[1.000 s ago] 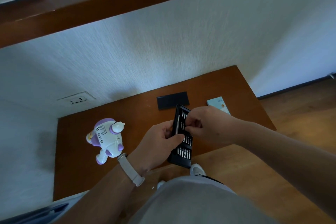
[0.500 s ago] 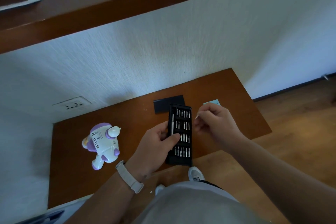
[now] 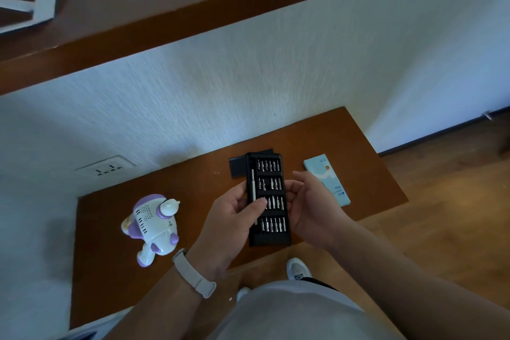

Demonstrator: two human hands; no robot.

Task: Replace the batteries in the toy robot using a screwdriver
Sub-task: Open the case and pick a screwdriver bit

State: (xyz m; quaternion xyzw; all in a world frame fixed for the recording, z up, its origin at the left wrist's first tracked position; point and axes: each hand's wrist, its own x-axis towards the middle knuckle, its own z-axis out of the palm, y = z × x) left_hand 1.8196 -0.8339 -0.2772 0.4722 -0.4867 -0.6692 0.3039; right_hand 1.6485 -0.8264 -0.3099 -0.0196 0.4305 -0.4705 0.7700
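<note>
Toy robot [image 3: 153, 229] rests on the worktop [image 3: 110, 284], left of centre in the frame, apart from both hands. To its right the left hand [image 3: 231, 221] grips the bit case [image 3: 271, 239] by its left edge, thumb laid across the driver handle [image 3: 252, 188] in the left slot. The right hand [image 3: 311, 210] holds the right edge with curled fingers [image 3: 294, 185]. The step, I judge, is choosing the tool: better to hold the case level, lift the handle out first, then take a small cross bit matching the robot's screw. A tilted case may spill bits. At far right lies a pale blue box [image 3: 327, 179].
</note>
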